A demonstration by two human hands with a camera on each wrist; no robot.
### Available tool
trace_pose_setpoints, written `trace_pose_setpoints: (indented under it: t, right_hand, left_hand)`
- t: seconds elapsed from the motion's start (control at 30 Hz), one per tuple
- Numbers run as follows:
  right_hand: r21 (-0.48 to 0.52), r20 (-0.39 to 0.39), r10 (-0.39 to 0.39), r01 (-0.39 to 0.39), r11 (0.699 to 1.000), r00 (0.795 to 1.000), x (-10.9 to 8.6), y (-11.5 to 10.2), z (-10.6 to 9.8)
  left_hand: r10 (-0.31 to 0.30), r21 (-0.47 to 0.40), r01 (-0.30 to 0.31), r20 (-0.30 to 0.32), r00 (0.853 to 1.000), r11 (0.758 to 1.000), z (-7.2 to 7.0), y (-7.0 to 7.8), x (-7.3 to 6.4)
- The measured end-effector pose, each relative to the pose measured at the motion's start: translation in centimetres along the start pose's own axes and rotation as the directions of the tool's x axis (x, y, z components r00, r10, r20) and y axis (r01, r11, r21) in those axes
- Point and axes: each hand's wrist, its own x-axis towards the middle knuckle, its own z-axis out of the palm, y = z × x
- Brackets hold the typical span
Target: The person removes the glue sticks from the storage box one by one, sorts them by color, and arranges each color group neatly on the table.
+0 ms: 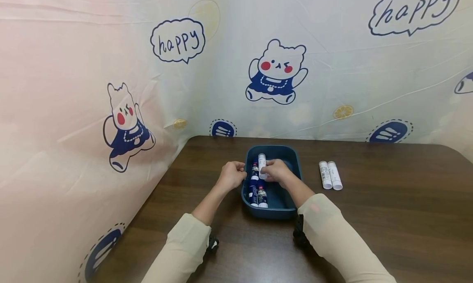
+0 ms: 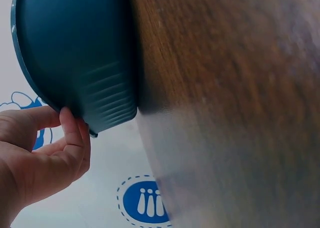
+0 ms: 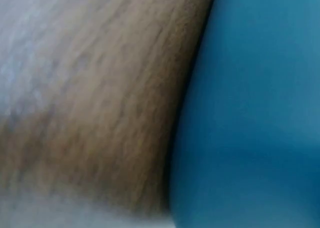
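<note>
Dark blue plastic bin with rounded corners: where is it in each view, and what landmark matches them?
Head: the dark blue, round-cornered plastic bin sits just right of centre, below mid-height.
Left wrist: upper left, its outer wall showing, the bare left hand at its rim.
Right wrist: a blurred blue surface, apparently its side, fills the right.
Shared landmark: the brown wood-grain table.

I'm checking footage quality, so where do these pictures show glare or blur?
Head view: mostly sharp, soft sheen on the near table; left wrist view: pale haze low in frame, left hand fairly clear; right wrist view: table and tub heavily blurred.
</note>
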Motion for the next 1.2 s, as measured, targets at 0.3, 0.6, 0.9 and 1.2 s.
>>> trace_pose_setpoints:
  t: [0.3,0.6,0.9,1.2]
  right_hand:
    - [0.082,0.015,-0.046,0.045,0.996,0.999,0.05,-0.2,-0.02]
    - [0.125,0.025,-0.144,0.14,0.982,0.989,0.2,-0.17,0.04]
    - [0.171,0.019,-0.196,0.19,0.967,0.981,-0.01,-0.39,0.02]
    - [0.218,0.039,-0.235,0.222,0.95,0.971,-0.05,-0.53,-0.1]
  left_hand:
    - [0.0,0.003,0.0,0.002,1.0,1.0,0.02,-0.02,-0.02]
    - [0.012,-0.005,-0.012,0.013,1.0,1.0,-0.03,-0.15,0.06]
    - [-0.008,-0.011,0.008,0.019,1.0,1.0,-0.04,-0.11,0.02]
    - [-0.012,-0.02,0.012,0.023,1.0,1.0,-0.04,-0.06,-0.06]
